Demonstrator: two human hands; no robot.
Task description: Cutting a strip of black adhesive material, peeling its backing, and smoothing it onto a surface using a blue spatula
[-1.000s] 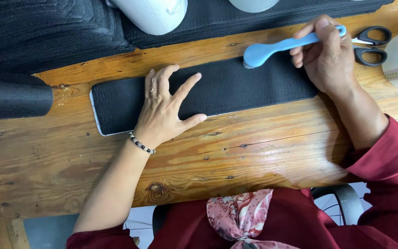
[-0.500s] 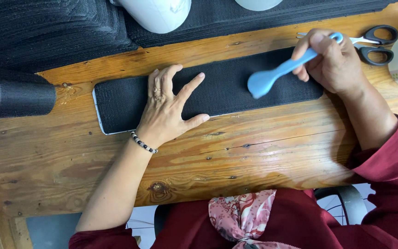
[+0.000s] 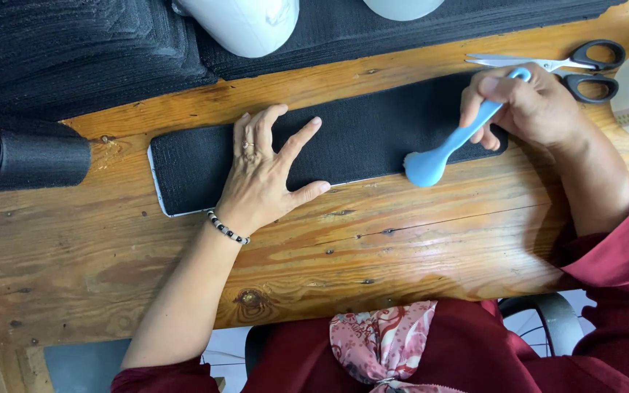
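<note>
Head view, all places given relative to the black fabric strip (image 3: pixel 373 138).

Left hand (image 3: pixel 267 178): fingers spread wide, palm down, pressed flat on the left-middle of the strip; holds nothing. Thumb reaches along the strip's near edge. A beaded bracelet (image 3: pixel 226 228) sits at the wrist, just off the near edge. The forearm runs from the near-left side, bare up to a dark red sleeve.

Right hand (image 3: pixel 529 109): closed around the handle of a light blue brush (image 3: pixel 449 145), over the strip's right end. The brush slants down-left, its rounded head at the strip's near edge, touching or just above it; which cannot be told. The wrist bends inward, and the forearm comes from the right in a red sleeve.

Strip: lies lengthwise across the wooden tabletop (image 3: pixel 402 255), with a pale backing showing at its left end.

Open room: bare wood on the near side of the strip.

Edges: scissors (image 3: pixel 569 62) lie just beyond the right end; a black roll (image 3: pixel 23 156) lies left, apart; stacked black material (image 3: pixel 74 51) and a white rounded object (image 3: pixel 245 22) lie on the far side.
</note>
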